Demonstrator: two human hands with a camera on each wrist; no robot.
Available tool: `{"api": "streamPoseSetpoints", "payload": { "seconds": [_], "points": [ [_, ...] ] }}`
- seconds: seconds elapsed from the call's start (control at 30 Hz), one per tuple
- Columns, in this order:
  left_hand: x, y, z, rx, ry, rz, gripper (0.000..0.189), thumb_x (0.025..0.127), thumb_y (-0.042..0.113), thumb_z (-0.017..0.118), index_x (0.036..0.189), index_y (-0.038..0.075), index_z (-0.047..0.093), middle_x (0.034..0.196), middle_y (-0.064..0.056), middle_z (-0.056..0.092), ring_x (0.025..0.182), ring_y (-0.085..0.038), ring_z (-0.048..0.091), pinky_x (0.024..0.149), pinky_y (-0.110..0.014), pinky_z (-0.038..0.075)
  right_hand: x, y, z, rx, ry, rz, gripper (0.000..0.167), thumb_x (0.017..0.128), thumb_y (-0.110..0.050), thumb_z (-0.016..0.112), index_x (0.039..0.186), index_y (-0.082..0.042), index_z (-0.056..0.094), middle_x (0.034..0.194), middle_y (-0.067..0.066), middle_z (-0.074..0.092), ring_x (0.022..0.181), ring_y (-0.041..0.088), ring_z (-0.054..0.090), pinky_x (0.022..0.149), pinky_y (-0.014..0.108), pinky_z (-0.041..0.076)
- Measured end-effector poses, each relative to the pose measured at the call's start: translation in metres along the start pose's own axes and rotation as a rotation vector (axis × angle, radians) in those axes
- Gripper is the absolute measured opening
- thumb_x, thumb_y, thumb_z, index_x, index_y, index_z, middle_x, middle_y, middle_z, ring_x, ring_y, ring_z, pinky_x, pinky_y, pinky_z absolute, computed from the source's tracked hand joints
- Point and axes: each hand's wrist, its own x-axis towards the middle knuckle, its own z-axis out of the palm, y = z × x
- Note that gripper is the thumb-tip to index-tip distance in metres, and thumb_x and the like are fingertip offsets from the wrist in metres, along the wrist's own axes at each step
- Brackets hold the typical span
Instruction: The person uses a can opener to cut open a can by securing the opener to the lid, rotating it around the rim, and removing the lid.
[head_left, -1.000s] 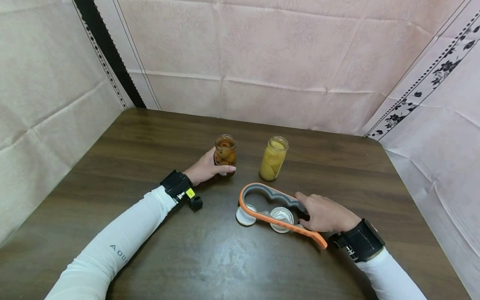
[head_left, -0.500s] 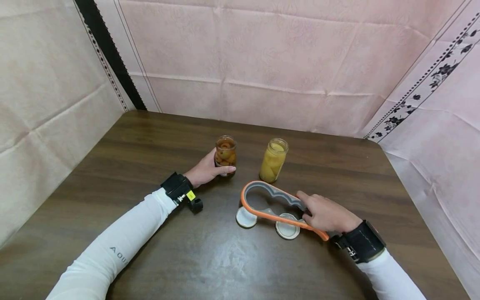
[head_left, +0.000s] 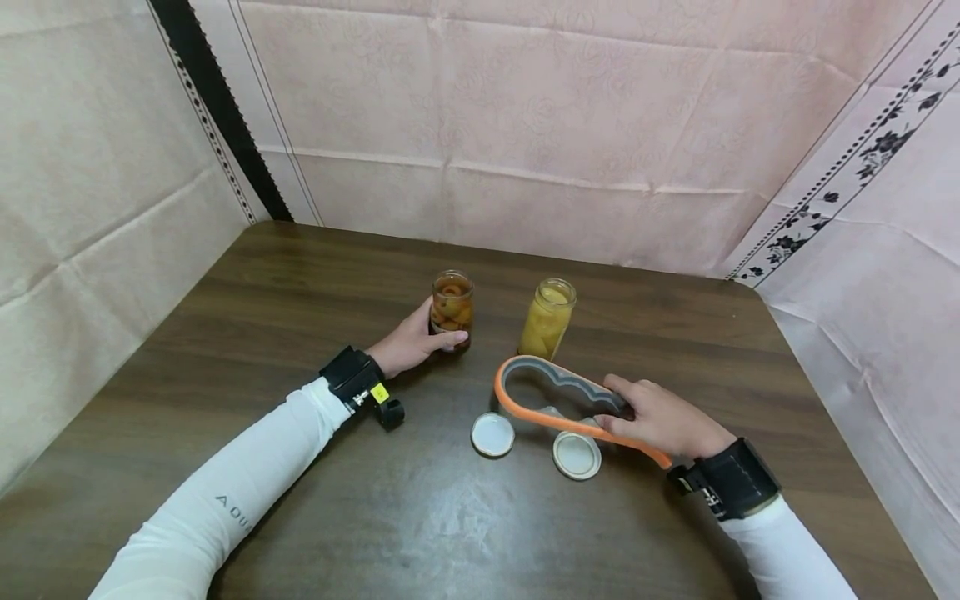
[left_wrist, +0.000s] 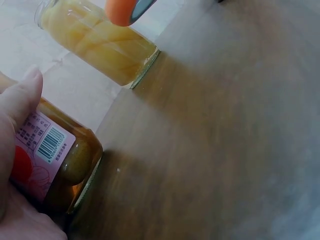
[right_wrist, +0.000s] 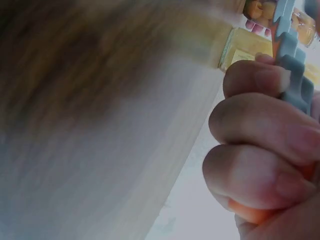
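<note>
My left hand (head_left: pixel 411 340) grips an unlidded glass jar of brown fruit (head_left: pixel 452 310), fingers behind it and thumb across the front. A pink label with a barcode (left_wrist: pixel 51 144) shows on that jar in the left wrist view. To its right stands a second unlidded glass jar with pale yellow fruit (head_left: pixel 547 321). My right hand (head_left: pixel 660 421) holds an orange and grey jar opener (head_left: pixel 536 417), fingers curled round its handles in the right wrist view. The opener's loop hangs in front of the yellow jar. Below it lie two round metal lids, a left lid (head_left: pixel 492 435) and a right lid (head_left: pixel 577 456).
Everything stands on a dark wooden table (head_left: pixel 337 500). Pale patterned cloth (head_left: pixel 525 125) hangs behind the table's far edge and along both sides. Both forearms wear white sleeves (head_left: pixel 232 483) and black wrist cameras.
My right hand has moved the jar opener right and away from the lids. The right lid shifted slightly right and nearer to me, then lay still. The left hand stays on its jar.
</note>
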Motion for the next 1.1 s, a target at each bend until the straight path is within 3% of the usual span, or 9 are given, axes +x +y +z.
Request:
{"api": "streamPoseSetpoints", "payload": {
  "seconds": [0.1, 0.17, 0.23, 0.47, 0.63, 0.9, 1.1],
  "points": [
    [-0.003, -0.002, 0.001, 0.002, 0.001, 0.011, 0.070, 0.098, 0.033, 0.067, 0.155, 0.020, 0.028, 0.145, -0.010, 0.050, 0.130, -0.028, 0.052, 0.112, -0.048, 0.042, -0.001, 0.000, -0.001, -0.006, 0.006, 0.029, 0.032, 0.096, -0.045, 0.067, 0.105, -0.017, 0.055, 0.065, -0.014, 0.044, 0.055, 0.002, 0.046, 0.051, 0.019, 0.036],
    [-0.005, -0.002, 0.002, 0.009, 0.007, 0.020, 0.069, 0.099, 0.032, 0.067, 0.155, 0.018, 0.028, 0.147, -0.010, 0.049, 0.135, -0.028, 0.048, 0.116, -0.049, 0.038, -0.002, -0.001, -0.002, -0.023, 0.003, 0.055, 0.048, 0.090, -0.052, 0.072, 0.113, -0.014, 0.055, 0.064, -0.014, 0.044, 0.056, 0.002, 0.047, 0.051, 0.020, 0.036],
    [-0.007, -0.002, 0.002, 0.010, 0.015, 0.013, 0.070, 0.098, 0.032, 0.068, 0.154, 0.018, 0.029, 0.146, -0.010, 0.049, 0.135, -0.029, 0.049, 0.116, -0.050, 0.038, -0.003, -0.002, -0.004, -0.041, -0.007, 0.074, 0.057, 0.083, -0.053, 0.078, 0.116, -0.013, 0.055, 0.065, -0.013, 0.046, 0.056, 0.002, 0.048, 0.050, 0.021, 0.037],
    [-0.016, 0.000, 0.000, 0.035, 0.058, -0.045, 0.074, 0.096, 0.033, 0.071, 0.156, 0.017, 0.029, 0.156, -0.011, 0.042, 0.149, -0.030, 0.037, 0.124, -0.052, 0.027, -0.007, -0.003, -0.012, -0.113, 0.036, 0.085, 0.041, 0.077, -0.041, 0.084, 0.101, -0.023, 0.056, 0.065, -0.014, 0.045, 0.053, 0.004, 0.045, 0.048, 0.021, 0.032],
    [-0.026, 0.001, -0.001, 0.027, 0.062, -0.057, 0.075, 0.097, 0.028, 0.070, 0.157, 0.014, 0.028, 0.163, -0.013, 0.032, 0.155, -0.032, 0.025, 0.126, -0.053, 0.022, -0.009, -0.001, -0.016, -0.223, 0.089, 0.058, 0.043, 0.073, -0.037, 0.083, 0.104, -0.021, 0.059, 0.066, -0.014, 0.047, 0.057, 0.004, 0.043, 0.050, 0.022, 0.033],
    [-0.035, 0.000, -0.003, -0.019, 0.048, -0.064, 0.075, 0.097, 0.021, 0.070, 0.158, 0.012, 0.026, 0.164, -0.015, 0.030, 0.155, -0.032, 0.026, 0.126, -0.049, 0.024, -0.012, 0.002, -0.019, -0.226, 0.099, 0.082, 0.039, 0.071, -0.024, 0.080, 0.105, -0.019, 0.062, 0.065, -0.013, 0.048, 0.055, 0.004, 0.043, 0.050, 0.021, 0.033],
    [-0.038, 0.003, -0.007, -0.035, 0.046, -0.060, 0.074, 0.097, 0.019, 0.069, 0.157, 0.011, 0.026, 0.163, -0.015, 0.032, 0.153, -0.031, 0.030, 0.126, -0.049, 0.026, -0.012, 0.004, -0.027, -0.330, 0.147, 0.055, 0.043, 0.069, -0.024, 0.082, 0.106, -0.012, 0.065, 0.068, -0.013, 0.050, 0.064, 0.006, 0.043, 0.072, 0.030, 0.032]
  ]
}}
